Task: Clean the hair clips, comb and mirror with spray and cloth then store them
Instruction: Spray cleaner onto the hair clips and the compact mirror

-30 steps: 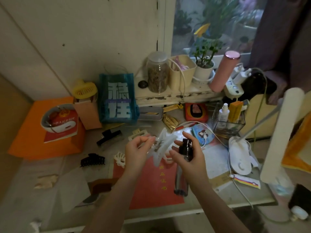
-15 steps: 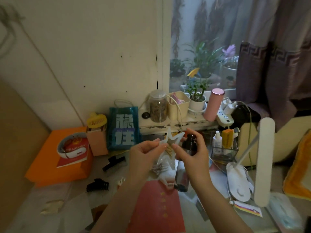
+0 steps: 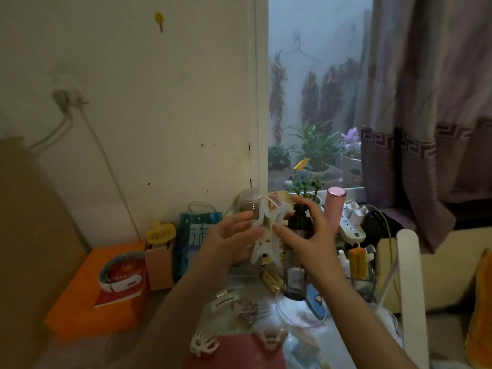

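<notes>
Left hand holding white star clip, right hand gripping dark spray bottle, above cluttered desk

**Materials and finishes, desk view**

Translucent milky plastic, smooth with a soft sheen: star-shaped hair clip, pinched by left hand. Dark smoky plastic, glossy, with black matt pump head: spray bottle, gripped by right hand. Pale glossy plastic on the loose claw clips toward 6 o'clock. Matt orange card on the box at 8 o'clock. Shiny blue film, crinkled, on the gift bag at 9 o'clock. Pink matt body with a metallic cap: flask at 2 o'clock. Woven cloth, dull, patterned band: curtain at 1 o'clock. Painted wall matt, scuffed and speckled.
</notes>
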A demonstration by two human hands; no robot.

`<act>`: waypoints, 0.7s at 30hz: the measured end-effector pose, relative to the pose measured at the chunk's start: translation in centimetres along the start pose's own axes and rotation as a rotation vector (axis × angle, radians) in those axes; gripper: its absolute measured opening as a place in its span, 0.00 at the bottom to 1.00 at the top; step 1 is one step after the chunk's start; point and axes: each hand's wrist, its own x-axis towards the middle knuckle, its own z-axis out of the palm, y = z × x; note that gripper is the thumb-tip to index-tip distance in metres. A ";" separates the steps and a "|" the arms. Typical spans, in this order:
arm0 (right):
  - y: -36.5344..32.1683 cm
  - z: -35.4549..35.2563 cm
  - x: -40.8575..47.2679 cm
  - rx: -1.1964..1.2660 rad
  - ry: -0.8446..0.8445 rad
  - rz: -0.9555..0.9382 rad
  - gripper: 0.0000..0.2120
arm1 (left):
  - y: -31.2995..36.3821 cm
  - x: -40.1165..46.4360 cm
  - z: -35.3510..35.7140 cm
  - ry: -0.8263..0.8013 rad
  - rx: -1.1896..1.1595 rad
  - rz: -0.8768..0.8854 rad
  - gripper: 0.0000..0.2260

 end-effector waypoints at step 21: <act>-11.1 -3.1 4.2 -0.193 -0.021 -0.410 0.16 | 11.4 1.4 0.9 0.047 -0.187 0.296 0.23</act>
